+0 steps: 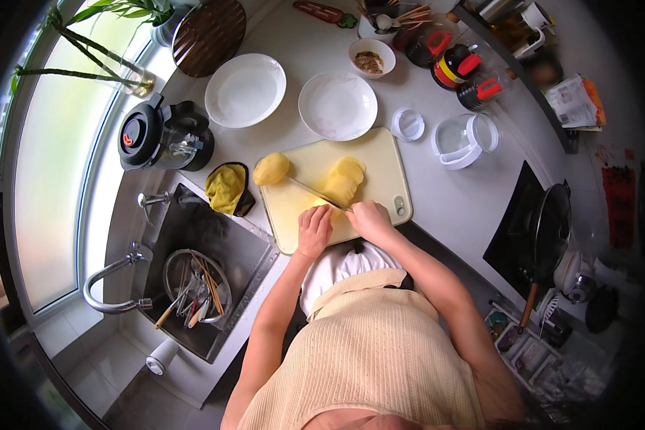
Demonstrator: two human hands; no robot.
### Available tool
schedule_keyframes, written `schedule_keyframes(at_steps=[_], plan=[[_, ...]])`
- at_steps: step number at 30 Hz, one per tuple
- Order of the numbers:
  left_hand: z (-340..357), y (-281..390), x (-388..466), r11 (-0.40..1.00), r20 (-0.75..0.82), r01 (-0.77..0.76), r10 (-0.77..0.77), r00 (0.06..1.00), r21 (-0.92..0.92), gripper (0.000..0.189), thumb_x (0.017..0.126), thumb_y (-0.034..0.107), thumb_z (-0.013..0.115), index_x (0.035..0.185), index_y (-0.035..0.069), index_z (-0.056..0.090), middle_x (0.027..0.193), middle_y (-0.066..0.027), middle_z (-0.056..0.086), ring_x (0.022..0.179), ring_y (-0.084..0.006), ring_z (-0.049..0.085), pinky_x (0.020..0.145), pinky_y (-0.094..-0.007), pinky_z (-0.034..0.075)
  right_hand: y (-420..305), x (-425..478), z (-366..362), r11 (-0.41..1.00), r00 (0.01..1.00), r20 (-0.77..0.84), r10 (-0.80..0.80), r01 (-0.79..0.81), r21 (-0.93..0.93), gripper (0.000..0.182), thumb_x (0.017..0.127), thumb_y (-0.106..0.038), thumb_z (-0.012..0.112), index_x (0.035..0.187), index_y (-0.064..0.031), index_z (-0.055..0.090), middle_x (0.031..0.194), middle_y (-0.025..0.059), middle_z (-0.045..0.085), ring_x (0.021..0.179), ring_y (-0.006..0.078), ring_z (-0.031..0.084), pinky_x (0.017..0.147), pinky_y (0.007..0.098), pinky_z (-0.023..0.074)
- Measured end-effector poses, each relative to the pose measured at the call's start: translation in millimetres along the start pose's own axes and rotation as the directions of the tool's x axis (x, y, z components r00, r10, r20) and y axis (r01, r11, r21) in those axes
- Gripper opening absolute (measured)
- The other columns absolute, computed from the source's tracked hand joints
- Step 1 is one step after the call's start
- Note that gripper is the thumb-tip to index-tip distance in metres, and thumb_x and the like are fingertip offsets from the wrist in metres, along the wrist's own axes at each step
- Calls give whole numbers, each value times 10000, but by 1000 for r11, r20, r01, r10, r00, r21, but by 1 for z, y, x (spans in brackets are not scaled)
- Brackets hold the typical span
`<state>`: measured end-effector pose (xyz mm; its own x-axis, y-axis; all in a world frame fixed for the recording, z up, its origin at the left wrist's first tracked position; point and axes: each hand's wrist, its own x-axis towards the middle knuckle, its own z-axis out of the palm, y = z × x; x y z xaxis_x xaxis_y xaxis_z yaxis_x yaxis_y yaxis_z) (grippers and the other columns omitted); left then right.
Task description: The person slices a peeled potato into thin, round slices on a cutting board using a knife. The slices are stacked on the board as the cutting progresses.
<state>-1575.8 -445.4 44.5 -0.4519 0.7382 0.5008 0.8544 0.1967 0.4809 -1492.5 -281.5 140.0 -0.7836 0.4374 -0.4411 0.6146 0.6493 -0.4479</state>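
My right hand (372, 219) grips the handle of a kitchen knife (314, 192), its blade pointing to the far left. With bent fingers my left hand (315, 230) holds a piece of peeled potato (321, 203) beside the blade; fingers and knife hide most of that piece. Just beyond the blade, overlapping potato slices (346, 179) lie on the cream cutting board (384, 161). A whole peeled potato (271, 169) rests at the board's far left corner, near the knife's tip.
Two white plates (245, 91) (337, 106) stand behind the board. A yellow cloth (227, 188) and a sink (204, 236) with a utensil-filled basket are left. Right are a lidless clear container (454, 140), its white lid (408, 124), and a pan (552, 231) on a cooktop.
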Motion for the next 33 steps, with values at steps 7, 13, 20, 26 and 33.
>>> schedule_keyframes(at_steps=[7,13,20,26,33], plan=[[6,-3,-3,1000,-40,-19,20,999,9,400,770,21,649,1168,25,610,1234,-116,613,1097,-317,559,931,-455,456,-13,-50,-59,998,997,62,49,-46,-34,326,929,-261,597,823,29,701,752,264,662,748,442,669,717,514,541],[8,-5,-4,1000,-36,-23,23,999,11,414,762,30,661,1173,27,614,1257,-106,601,1107,-308,551,925,-450,461,-8,-63,-61,998,999,23,35,-34,-53,315,925,-247,613,773,14,702,712,250,664,708,432,683,691,510,546],[9,-6,-5,1000,-31,-18,19,999,13,430,753,5,669,1176,34,601,1235,-110,612,1085,-318,557,933,-439,465,-11,-65,-56,998,999,-6,45,-46,-39,302,920,-237,625,769,14,698,704,255,660,707,433,684,682,507,551],[9,-6,-6,1000,-26,-2,2,1000,9,429,771,44,692,1194,40,615,1272,-82,592,1102,-297,543,919,-436,463,-17,-59,-62,997,997,-18,72,-73,-16,305,937,-244,595,819,25,678,746,256,659,759,446,664,725,517,535],[9,-4,-6,1000,2,7,-7,1000,22,439,763,62,731,1188,51,625,1265,-63,602,1096,-284,545,921,-409,465,-12,-57,-66,998,999,9,40,-39,-57,309,934,-248,599,804,19,683,733,251,658,729,438,665,704,513,539]])
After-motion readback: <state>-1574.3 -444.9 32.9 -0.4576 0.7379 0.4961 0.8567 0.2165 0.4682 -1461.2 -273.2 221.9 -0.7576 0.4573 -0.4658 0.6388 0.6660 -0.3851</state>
